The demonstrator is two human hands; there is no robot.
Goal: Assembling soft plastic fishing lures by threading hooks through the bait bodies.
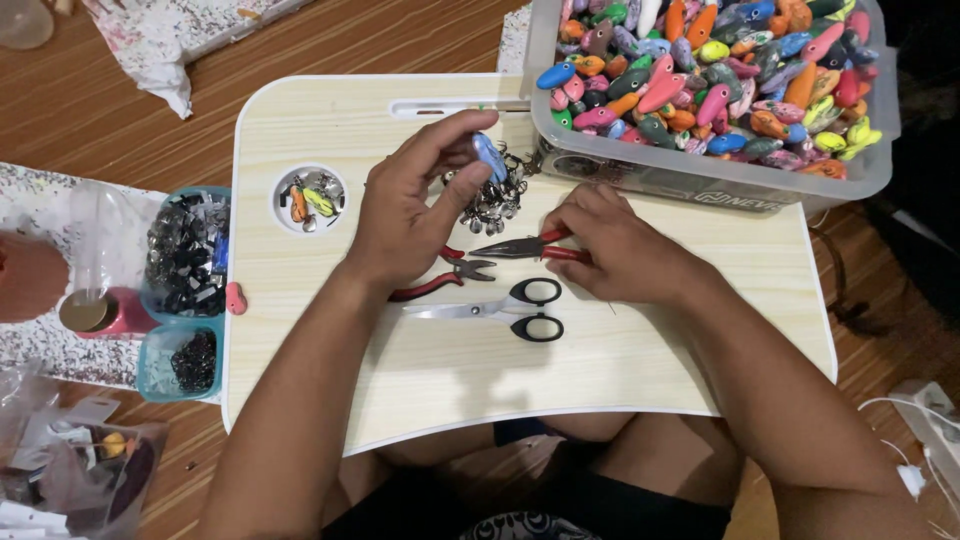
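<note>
Fingers of the left hand [400, 215] curl narrowly around a small blue lure [489, 157], pinched between thumb and fingertips and lifted a little above the surface [640, 360]. A bunch of metal rings [493, 200] hangs just under the lure, touching the fingertips. The right hand [620, 250] lies low on the surface with its fingers folded over the red handles of a pair of pliers [520, 246], whose thin nose points left toward the other hand. I cannot tell how tightly those fingers grip, since the palm hides the handles.

Just beside the pliers, below the left wrist, rests a red-handled cutter [440, 280], untouched. Black-handled scissors [500, 311] lie closed in front of both hands, blades pointing left.

A clear bin [700, 180] sits on the far right corner of the surface, heaped with painted lures in many colours. A round cup hole [311, 199] in the left part of the surface holds a few more lures and bits of metal. Off the left edge stand two teal trays [185, 300] with dark metal parts, a pink piece [236, 298] leaning against them. Farther left is a bottle [100, 312] with a gold cap, lying on a speckled mat [40, 190].
</note>
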